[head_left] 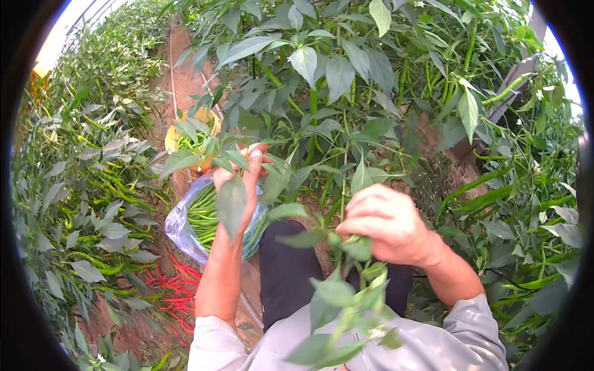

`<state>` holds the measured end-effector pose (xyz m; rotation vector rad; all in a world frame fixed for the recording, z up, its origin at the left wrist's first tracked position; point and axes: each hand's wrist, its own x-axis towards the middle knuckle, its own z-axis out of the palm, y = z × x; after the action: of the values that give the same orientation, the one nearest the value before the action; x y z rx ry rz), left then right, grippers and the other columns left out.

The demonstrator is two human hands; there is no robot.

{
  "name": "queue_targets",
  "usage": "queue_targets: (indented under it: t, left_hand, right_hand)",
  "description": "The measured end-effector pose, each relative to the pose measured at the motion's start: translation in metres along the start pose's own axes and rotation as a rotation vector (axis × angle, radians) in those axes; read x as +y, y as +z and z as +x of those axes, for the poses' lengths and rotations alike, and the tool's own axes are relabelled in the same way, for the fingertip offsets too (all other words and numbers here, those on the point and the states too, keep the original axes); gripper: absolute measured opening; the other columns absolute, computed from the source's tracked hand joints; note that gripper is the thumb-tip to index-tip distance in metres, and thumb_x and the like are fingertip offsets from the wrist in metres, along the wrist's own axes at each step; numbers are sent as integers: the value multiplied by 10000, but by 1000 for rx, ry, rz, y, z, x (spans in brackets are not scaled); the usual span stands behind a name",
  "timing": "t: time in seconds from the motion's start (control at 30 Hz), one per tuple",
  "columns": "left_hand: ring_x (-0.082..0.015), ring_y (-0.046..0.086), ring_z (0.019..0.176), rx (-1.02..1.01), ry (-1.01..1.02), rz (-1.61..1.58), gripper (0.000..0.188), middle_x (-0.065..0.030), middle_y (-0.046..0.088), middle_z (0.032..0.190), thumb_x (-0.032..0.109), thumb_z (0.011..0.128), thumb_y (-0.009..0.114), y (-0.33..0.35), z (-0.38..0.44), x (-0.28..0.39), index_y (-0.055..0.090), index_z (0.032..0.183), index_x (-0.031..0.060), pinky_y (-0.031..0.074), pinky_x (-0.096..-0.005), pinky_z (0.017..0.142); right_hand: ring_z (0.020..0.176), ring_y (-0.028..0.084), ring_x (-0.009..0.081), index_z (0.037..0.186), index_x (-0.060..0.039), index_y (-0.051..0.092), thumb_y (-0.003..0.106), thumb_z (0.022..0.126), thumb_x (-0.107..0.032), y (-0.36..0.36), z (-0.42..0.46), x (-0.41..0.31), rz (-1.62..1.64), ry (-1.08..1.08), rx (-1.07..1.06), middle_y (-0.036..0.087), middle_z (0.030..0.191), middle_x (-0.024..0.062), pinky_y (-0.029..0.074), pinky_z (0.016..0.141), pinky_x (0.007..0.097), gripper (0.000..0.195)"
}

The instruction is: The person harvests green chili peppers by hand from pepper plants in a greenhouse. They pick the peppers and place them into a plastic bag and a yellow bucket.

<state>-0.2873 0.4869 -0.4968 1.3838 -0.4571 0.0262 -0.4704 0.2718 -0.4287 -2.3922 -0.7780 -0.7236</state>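
Leafy chili pepper plants with green peppers stand before me. Among their leaves, above the plastic bag, is my left hand; leaves partly cover its fingers, so whether it holds anything cannot be told. To the right, my right hand has its fingers closed around a leafy pepper stem over my knees. Long green peppers fill a clear plastic bag beside my left knee. Just beyond it stands a yellow bucket holding more green peppers.
Red chili peppers lie on the soil at lower left. Dense pepper plants line the left side, and others stand at right. A narrow dirt path runs away beyond the bucket. A grey post leans at upper right.
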Motion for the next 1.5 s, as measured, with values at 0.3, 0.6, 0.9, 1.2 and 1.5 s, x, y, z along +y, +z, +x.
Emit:
queue_targets:
  t: [0.3,0.6,0.9,1.2,1.5]
  left_hand:
    - [-111,654,721,-162,152,-47,256,-67,718,898,203,991,683,51,33,48,721,1125,-12,546,-262,675]
    - [-79,614,640,-196,179,91,204,-14,681,750,215,965,724,76,75,88,745,968,12,511,-239,614]
    - [-72,594,622,-145,189,79,240,-5,666,717,248,958,735,71,85,79,721,883,21,485,-235,602]
    - [-73,581,596,47,140,46,224,-7,652,701,200,977,704,42,78,61,709,857,10,484,-238,582]
    - [-73,609,618,-8,135,29,114,-18,682,744,101,947,721,40,56,61,726,918,-9,514,-235,590]
  right_hand:
    - [830,637,138,1057,17,722,714,949,-141,-117,60,30,443,359,626,706,945,65,525,775,321,191]
    - [783,618,121,1068,10,726,750,932,-260,-144,98,77,529,467,661,678,881,30,516,727,279,304]
    - [815,637,121,1112,5,713,748,935,-259,-150,98,87,597,448,661,672,892,23,532,728,267,320]
    - [806,633,123,1100,1,725,755,925,-260,-152,97,86,603,460,698,675,892,25,522,712,268,316]
    - [773,621,116,1069,19,722,729,944,-223,-143,86,79,624,359,677,679,860,31,514,698,268,273]
